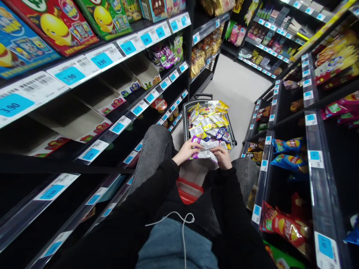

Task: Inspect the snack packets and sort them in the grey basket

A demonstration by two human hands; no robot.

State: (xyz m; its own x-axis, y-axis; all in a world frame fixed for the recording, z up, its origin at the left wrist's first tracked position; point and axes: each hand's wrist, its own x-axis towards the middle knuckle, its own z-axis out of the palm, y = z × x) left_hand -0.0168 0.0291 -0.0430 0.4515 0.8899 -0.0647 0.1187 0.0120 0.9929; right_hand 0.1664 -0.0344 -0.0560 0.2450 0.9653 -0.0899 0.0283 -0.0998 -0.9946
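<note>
Okay, go lightly now: your left hand and right hand both hold a purple-and-silver packet, pinched toward its two ends, and it looks puffy enough to crush under a hard squeeze. Even pressure from both sides should stop it buckling, and a level hold should prevent the contents bunching at one end. Gentle does it over the pile, too, because those loose yellow packets look likely to slide. And the position? The held packet is right between your hands, touching both, at the near end of the basket, your grip over its far edge. Just beyond lies another purple packet; I can't tell whether you're touching that one. Past it sits a blue packet, the yellow ones heaped farther away.
</note>
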